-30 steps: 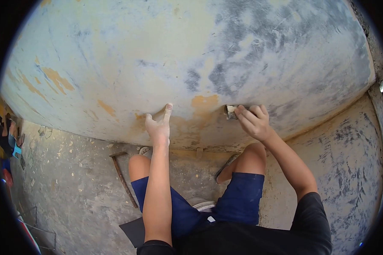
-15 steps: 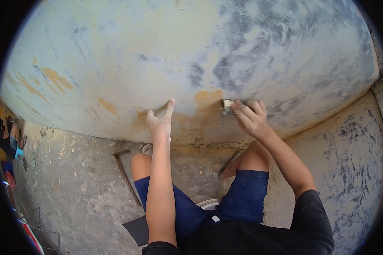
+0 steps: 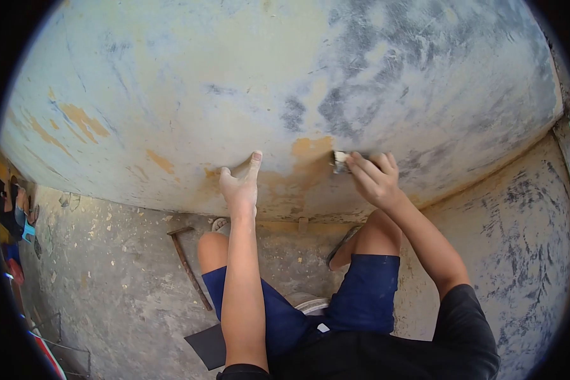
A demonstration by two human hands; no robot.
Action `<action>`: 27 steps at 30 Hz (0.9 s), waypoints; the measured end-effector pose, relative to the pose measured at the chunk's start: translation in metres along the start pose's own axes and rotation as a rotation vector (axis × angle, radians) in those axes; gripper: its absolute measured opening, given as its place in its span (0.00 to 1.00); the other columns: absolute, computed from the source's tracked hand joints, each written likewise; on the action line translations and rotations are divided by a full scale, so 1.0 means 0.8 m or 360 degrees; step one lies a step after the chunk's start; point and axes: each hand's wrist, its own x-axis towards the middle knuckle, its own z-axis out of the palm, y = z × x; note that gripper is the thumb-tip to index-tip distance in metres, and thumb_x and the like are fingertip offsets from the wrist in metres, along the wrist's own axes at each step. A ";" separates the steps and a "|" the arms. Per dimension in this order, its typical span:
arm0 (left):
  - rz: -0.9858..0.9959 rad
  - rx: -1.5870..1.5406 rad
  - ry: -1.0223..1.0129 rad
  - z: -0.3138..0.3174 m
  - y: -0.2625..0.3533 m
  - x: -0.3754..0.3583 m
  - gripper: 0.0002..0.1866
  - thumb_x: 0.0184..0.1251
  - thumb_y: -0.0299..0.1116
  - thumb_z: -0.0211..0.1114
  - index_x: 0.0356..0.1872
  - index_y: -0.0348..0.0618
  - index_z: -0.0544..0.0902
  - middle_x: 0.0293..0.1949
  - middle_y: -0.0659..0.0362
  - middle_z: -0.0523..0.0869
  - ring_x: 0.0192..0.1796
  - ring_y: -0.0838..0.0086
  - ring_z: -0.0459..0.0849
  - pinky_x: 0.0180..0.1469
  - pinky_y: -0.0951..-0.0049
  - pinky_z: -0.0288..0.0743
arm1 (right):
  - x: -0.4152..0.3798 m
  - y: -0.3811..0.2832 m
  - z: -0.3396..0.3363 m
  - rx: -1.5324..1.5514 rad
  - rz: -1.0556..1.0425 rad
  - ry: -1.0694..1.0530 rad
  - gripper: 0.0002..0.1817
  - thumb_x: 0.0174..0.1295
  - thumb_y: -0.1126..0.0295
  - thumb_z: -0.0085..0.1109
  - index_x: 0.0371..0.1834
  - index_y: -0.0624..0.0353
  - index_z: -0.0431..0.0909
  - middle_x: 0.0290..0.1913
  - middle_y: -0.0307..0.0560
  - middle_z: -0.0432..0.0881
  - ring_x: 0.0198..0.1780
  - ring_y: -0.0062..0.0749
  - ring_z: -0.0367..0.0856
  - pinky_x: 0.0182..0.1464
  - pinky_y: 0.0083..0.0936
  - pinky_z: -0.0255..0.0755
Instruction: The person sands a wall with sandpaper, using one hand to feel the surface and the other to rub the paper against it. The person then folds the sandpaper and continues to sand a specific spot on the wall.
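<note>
"Reading the clock from the middle of the wearer's view, where is the block sitting?"

"The block [image 3: 341, 159] is sitting at two o'clock, against the curved panel [image 3: 190, 107] and just beside an orange patch [image 3: 311, 147]. Its exact kind is escaping me; the fingers are covering part of it."

"Handling?"

"In my judgement it is looking light and fairly stiff, so weight is posing no difficulty. Dust may be making it slippery. It is not appearing fragile, though its thin, pale edge may be prone to chipping. The best hold is lying at its three o'clock end, leaving the nine o'clock edge free."

"And the right hand?"

"The right hand [image 3: 378, 180] is pinching the block at that very end, thumb and fingers closing on it. The outer fingers are curling beside the panel; whether they are touching it, I cannot tell."

"The left?"

"The left hand [image 3: 240, 190] is standing at nine o'clock, thumb and fingers spreading well apart, and is holding nothing that I can see. It seems to be bracing against the panel; the contact itself is not showing clearly."

"Anything else nearby?"

"A hammer [image 3: 190, 269] is lying on the floor [image 3: 126, 272] towards eight o'clock, well apart from both hands."
</note>
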 end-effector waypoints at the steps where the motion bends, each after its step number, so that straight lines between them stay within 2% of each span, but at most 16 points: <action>1: 0.0004 -0.0002 -0.0019 0.000 -0.001 -0.001 0.57 0.61 0.59 0.85 0.70 0.12 0.68 0.70 0.33 0.77 0.74 0.52 0.76 0.78 0.60 0.67 | -0.003 0.004 -0.004 -0.0052 -0.0003 -0.0012 0.13 0.47 0.75 0.73 0.39 0.59 0.88 0.41 0.38 0.85 0.41 0.29 0.80 0.39 0.29 0.67; 3: 0.0010 0.0004 -0.0043 0.006 -0.004 -0.002 0.57 0.60 0.59 0.85 0.70 0.12 0.69 0.69 0.34 0.78 0.73 0.52 0.77 0.78 0.60 0.67 | 0.007 0.002 0.003 -0.0107 0.0003 -0.0024 0.14 0.46 0.75 0.73 0.39 0.59 0.88 0.40 0.38 0.85 0.40 0.29 0.80 0.39 0.28 0.67; 5: 0.0052 0.0158 0.0185 0.014 -0.012 -0.001 0.54 0.61 0.59 0.84 0.67 0.14 0.72 0.67 0.35 0.79 0.72 0.52 0.78 0.77 0.59 0.68 | 0.051 -0.019 0.039 0.0118 -0.0069 0.0100 0.12 0.48 0.75 0.72 0.38 0.59 0.87 0.42 0.38 0.85 0.41 0.29 0.80 0.39 0.29 0.68; 8: 0.0102 -0.0043 0.0009 0.006 -0.004 -0.002 0.50 0.62 0.58 0.84 0.65 0.17 0.74 0.66 0.36 0.81 0.70 0.52 0.79 0.76 0.59 0.69 | 0.088 -0.049 0.070 0.0266 -0.0112 0.0065 0.11 0.49 0.74 0.71 0.37 0.60 0.86 0.43 0.37 0.84 0.43 0.29 0.80 0.40 0.29 0.69; 11: 0.0093 -0.0066 0.0064 0.009 -0.010 0.000 0.50 0.62 0.57 0.84 0.65 0.17 0.74 0.66 0.36 0.81 0.70 0.53 0.79 0.76 0.60 0.69 | 0.079 -0.052 0.066 0.0173 -0.0105 0.0068 0.09 0.50 0.73 0.69 0.36 0.59 0.84 0.45 0.37 0.84 0.44 0.29 0.80 0.40 0.29 0.70; 15: 0.0042 -0.0022 0.0062 0.004 -0.001 -0.002 0.50 0.62 0.57 0.85 0.65 0.17 0.74 0.67 0.36 0.80 0.70 0.54 0.79 0.76 0.60 0.69 | -0.003 -0.009 0.007 -0.0021 0.0013 -0.0010 0.14 0.47 0.74 0.74 0.40 0.59 0.88 0.42 0.38 0.87 0.40 0.30 0.80 0.39 0.29 0.67; 18: 0.0072 -0.0018 -0.0006 0.006 -0.003 -0.006 0.50 0.62 0.58 0.84 0.65 0.17 0.74 0.66 0.36 0.81 0.70 0.54 0.79 0.76 0.59 0.70 | -0.019 0.012 -0.009 -0.0080 -0.0024 -0.0056 0.17 0.45 0.74 0.76 0.42 0.60 0.89 0.41 0.39 0.88 0.39 0.30 0.81 0.39 0.29 0.66; 20: 0.0099 0.0186 0.0215 0.016 -0.014 -0.002 0.49 0.62 0.58 0.84 0.64 0.17 0.75 0.65 0.36 0.82 0.69 0.53 0.80 0.75 0.58 0.70 | 0.024 -0.003 0.014 0.0082 -0.0091 -0.0006 0.13 0.49 0.74 0.72 0.40 0.60 0.88 0.42 0.39 0.86 0.41 0.29 0.81 0.39 0.29 0.67; 24: 0.0048 0.0080 0.0046 0.009 -0.006 -0.001 0.52 0.61 0.59 0.84 0.65 0.16 0.74 0.66 0.36 0.81 0.70 0.52 0.80 0.76 0.58 0.70 | 0.092 -0.053 0.079 0.0272 -0.0168 0.0080 0.09 0.53 0.73 0.66 0.39 0.59 0.85 0.41 0.38 0.82 0.42 0.29 0.80 0.40 0.27 0.68; 26: 0.0140 -0.0215 -0.0028 0.007 -0.005 -0.004 0.53 0.61 0.59 0.84 0.67 0.14 0.73 0.66 0.35 0.81 0.70 0.52 0.79 0.76 0.58 0.69 | 0.090 -0.066 0.089 0.0242 -0.0120 0.0036 0.15 0.51 0.72 0.68 0.44 0.61 0.87 0.47 0.39 0.85 0.47 0.31 0.82 0.46 0.30 0.73; 27: 0.0139 -0.0216 -0.0027 0.007 -0.005 -0.003 0.53 0.61 0.59 0.84 0.67 0.14 0.73 0.66 0.35 0.81 0.70 0.52 0.79 0.76 0.58 0.69 | 0.082 -0.061 0.078 0.0219 -0.0119 0.0033 0.15 0.52 0.72 0.69 0.45 0.61 0.88 0.48 0.40 0.86 0.45 0.33 0.81 0.45 0.31 0.72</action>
